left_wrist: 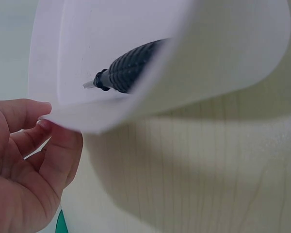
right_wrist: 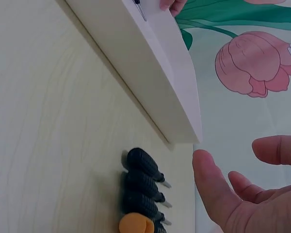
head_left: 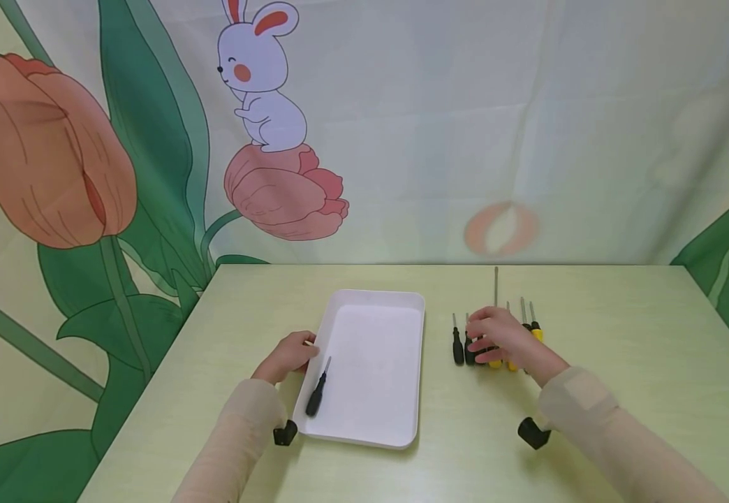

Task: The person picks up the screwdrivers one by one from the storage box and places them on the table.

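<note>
My left hand (head_left: 288, 355) pinches the left rim of a white tray (head_left: 373, 377), thumb above and fingers below, as the left wrist view shows. Inside the tray, along its left side, lies one screwdriver (head_left: 316, 396) with a black ribbed handle. Over a row of screwdrivers to the right of the tray is my right hand (head_left: 509, 339), its fingers spread and nothing between them. Black-handled screwdrivers (right_wrist: 143, 162) lie at the row's left end, and yellow-and-black ones (head_left: 537, 334) at its right. The hand hides part of the row in the head view.
The pale wooden table (head_left: 641, 391) ends at a printed fabric backdrop (head_left: 415, 140). One long screwdriver shaft (head_left: 496, 286) reaches toward the table's back edge. A black wrist camera (head_left: 534, 433) sits below the right forearm, another (head_left: 285, 433) near the tray's lower left corner.
</note>
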Demonstrator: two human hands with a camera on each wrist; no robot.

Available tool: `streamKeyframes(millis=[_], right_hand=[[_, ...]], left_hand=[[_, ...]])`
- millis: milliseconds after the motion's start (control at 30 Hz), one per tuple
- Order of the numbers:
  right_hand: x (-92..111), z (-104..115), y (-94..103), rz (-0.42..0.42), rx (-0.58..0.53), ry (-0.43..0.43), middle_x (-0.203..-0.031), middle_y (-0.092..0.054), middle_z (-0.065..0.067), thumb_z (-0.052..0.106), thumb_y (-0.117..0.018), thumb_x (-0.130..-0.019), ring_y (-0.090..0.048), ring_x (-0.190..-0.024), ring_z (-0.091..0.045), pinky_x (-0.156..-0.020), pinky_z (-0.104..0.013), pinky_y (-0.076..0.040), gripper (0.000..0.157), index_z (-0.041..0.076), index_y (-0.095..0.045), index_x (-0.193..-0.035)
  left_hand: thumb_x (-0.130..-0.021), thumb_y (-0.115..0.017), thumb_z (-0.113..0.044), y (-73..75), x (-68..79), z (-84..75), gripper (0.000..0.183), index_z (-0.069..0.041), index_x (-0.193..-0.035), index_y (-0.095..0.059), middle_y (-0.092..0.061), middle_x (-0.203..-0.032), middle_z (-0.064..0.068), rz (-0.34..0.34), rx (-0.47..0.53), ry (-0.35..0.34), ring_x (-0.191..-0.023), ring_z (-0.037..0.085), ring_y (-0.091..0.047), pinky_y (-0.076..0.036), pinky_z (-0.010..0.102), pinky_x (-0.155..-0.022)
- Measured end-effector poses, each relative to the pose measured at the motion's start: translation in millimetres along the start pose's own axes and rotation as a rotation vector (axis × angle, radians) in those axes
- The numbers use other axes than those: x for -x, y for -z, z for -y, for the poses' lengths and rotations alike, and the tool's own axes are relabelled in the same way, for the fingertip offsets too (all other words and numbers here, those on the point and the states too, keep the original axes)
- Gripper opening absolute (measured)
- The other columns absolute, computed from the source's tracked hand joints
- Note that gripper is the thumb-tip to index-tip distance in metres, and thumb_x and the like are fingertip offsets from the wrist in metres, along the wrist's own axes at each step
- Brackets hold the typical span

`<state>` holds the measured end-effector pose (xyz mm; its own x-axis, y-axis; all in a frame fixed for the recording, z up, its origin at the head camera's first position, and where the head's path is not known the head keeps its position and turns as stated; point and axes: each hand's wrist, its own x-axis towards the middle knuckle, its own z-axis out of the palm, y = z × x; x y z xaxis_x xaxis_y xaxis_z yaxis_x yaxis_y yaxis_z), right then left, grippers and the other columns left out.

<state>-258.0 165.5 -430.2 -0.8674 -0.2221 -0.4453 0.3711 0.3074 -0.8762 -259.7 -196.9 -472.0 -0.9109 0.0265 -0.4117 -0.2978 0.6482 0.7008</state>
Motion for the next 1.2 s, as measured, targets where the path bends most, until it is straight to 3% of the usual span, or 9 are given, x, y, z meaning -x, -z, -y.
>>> streamKeyframes(millis=[267,700,1200], right_hand=[[-2.4,3.4,-16.8,0.026,-0.037,-0.011,-0.101,-0.052,-0.013,0.016,-0.05,-0.086,-0.059,-0.081,-0.022,-0.067,-0.033,-0.052,0.04,-0.001,-0.037,-0.12],[-4.3,3.7,-42.8,0.059,-0.054,-0.006,-0.096,-0.053,-0.013,0.016,-0.051,-0.085,-0.06,-0.074,-0.018,-0.063,-0.031,-0.052,0.035,0.0,-0.04,-0.115],[-6.1,7.2,-73.7,0.076,-0.065,-0.011,-0.089,-0.054,-0.011,0.012,-0.052,-0.084,-0.058,-0.077,-0.023,-0.063,-0.032,-0.052,0.029,0.0,-0.045,-0.109]], left_hand=[[-0.088,-0.046,-0.009,0.2,0.0,0.6,0.028,0.004,-0.113,-0.05,-0.057,-0.1,0.017,0.003,0.003,-0.01,-0.07,0.018,-0.057,-0.049,0.031,-0.065],[-0.088,-0.046,-0.009,0.0,1.3,-0.8,0.028,0.004,-0.112,-0.05,-0.057,-0.1,0.018,-0.001,-0.003,-0.01,-0.07,0.018,-0.057,-0.049,0.031,-0.065],[-0.088,-0.046,-0.009,-1.4,-0.1,0.2,0.028,0.003,-0.113,-0.05,-0.057,-0.103,0.018,-0.008,-0.017,0.0,-0.069,0.018,-0.057,-0.049,0.03,-0.065]])
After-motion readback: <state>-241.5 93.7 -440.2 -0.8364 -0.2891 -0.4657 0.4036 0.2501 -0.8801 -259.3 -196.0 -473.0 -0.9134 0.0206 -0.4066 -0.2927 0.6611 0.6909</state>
